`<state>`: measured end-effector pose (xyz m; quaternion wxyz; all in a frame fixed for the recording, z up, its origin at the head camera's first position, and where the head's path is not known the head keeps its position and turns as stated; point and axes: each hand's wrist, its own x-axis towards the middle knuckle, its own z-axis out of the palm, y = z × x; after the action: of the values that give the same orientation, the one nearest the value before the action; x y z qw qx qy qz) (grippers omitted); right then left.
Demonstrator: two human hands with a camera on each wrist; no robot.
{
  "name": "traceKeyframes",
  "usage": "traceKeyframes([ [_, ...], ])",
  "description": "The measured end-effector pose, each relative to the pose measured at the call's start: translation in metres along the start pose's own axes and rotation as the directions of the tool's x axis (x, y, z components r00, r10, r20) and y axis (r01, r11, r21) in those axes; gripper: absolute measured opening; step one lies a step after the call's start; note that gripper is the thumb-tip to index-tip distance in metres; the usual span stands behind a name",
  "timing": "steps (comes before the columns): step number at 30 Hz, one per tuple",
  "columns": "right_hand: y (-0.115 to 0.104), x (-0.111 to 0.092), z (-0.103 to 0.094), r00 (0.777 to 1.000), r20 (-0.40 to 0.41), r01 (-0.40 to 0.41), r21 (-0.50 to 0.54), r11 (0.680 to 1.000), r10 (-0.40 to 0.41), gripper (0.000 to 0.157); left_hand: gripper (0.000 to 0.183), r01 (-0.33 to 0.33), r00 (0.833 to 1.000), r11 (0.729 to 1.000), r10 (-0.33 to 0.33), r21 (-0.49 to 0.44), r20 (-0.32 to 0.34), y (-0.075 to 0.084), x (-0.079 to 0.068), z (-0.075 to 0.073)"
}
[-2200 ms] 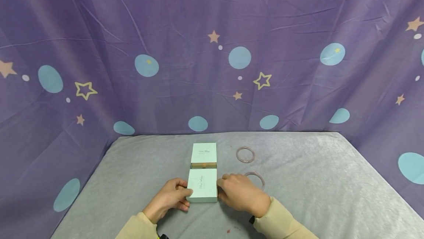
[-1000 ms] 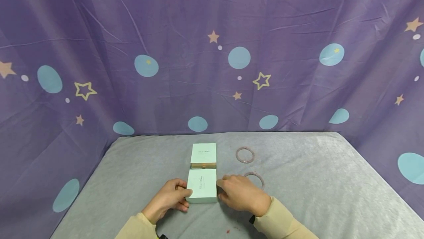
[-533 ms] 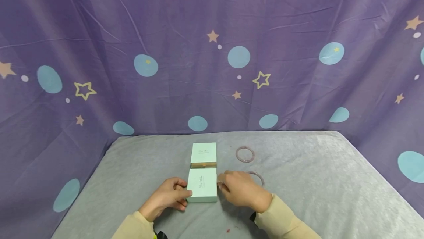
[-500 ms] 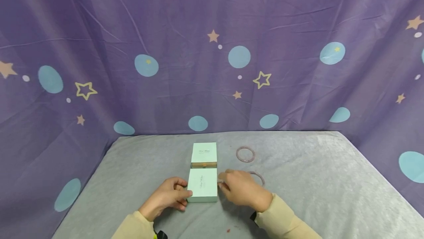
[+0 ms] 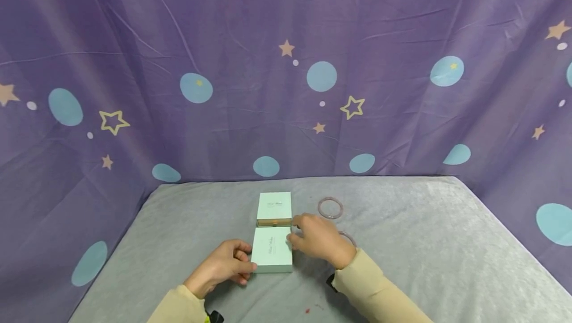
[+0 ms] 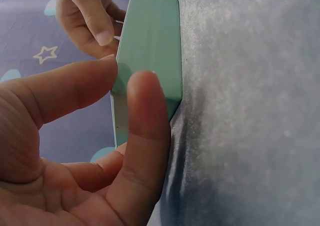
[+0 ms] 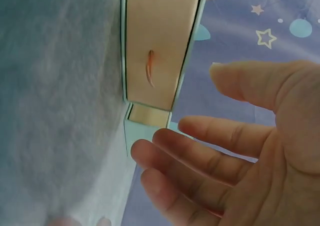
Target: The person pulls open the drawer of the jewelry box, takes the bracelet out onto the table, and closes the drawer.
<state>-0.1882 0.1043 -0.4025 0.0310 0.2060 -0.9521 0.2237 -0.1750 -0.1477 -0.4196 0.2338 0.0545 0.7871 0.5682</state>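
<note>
Two mint-green drawer-style gift boxes stand end to end. My left hand (image 5: 222, 266) is at the left side of the near box (image 5: 271, 249), thumb at its front-left corner, fingers relaxed. In the left wrist view the thumb tip meets the box's edge. My right hand (image 5: 322, 239) hovers by the near box's right corner, fingers spread, holding nothing. The right wrist view shows the tan drawer front (image 7: 160, 41) flush in its sleeve, with a small pull loop (image 7: 149, 68). Behind it stands the far box (image 5: 274, 205), its tan drawer front towards me.
One pinkish bangle (image 5: 330, 217) lies to the right of the far box. A second bangle (image 5: 348, 236) is partly hidden behind my right hand. Grey cloth (image 5: 424, 253) covers the table, and a purple patterned curtain (image 5: 250, 129) hangs behind it.
My right hand has left the near box's right side, moving up and away from me as its fingers spread. My left thumb has slid slightly towards the box's front corner. Both boxes stay put.
</note>
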Motion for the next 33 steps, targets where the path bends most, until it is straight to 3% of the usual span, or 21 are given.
traceKeyframes([
  [21, -0.003, 0.001, 0.01, 0.998, 0.057, -0.038, -0.005, 0.999, 0.039, 0.048, 0.053, -0.046, 0.999, 0.999, 0.046, 0.023, 0.022, 0.0, 0.002, 0.005],
  [33, -0.002, -0.001, 0.011, 0.996, 0.073, -0.053, -0.003, 0.999, 0.053, 0.049, 0.052, -0.027, 1.0, 0.999, 0.026, 0.018, 0.017, -0.001, 0.002, 0.006],
])
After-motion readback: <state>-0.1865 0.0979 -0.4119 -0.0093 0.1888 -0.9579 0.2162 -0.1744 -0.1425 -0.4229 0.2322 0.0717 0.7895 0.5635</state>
